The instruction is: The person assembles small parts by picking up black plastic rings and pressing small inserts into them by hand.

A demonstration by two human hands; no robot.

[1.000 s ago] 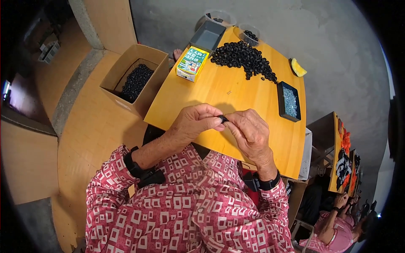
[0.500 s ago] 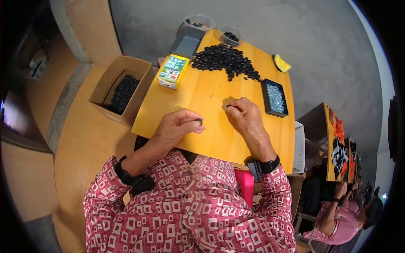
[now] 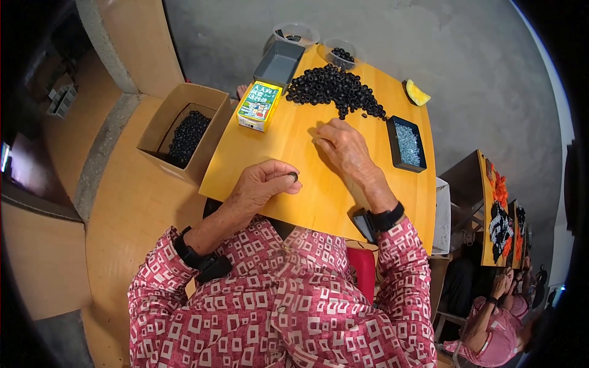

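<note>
My left hand (image 3: pixel 261 185) is closed over the near edge of the table, pinching a small black ring (image 3: pixel 293 176) between thumb and fingertips. Farther in and to the right, my right hand (image 3: pixel 348 152) reaches palm down over the table, its fingers bent together low at the wood. Whatever its fingertips hold is hidden. Beyond it spreads a heap of black rings (image 3: pixel 334 87), with a few loose ones at its near edge. To its right stands a black tray (image 3: pixel 393 142) filled with small shiny, pale metal-looking pieces (image 3: pixel 407 145).
A yellow-green carton (image 3: pixel 259 105) and a grey bin (image 3: pixel 279 64) stand at the table's left. Two clear tubs (image 3: pixel 358 56) sit at the back, a yellow fruit wedge (image 3: pixel 418 93) at right. A cardboard box (image 3: pixel 215 119) of black parts is left. Another person (image 3: pixel 491 331) sits lower right.
My right hand has moved away from me and slightly left, over where thin slivers lay on the wood. The black piece at its fingertips is out of sight. My left hand keeps its pinch.
</note>
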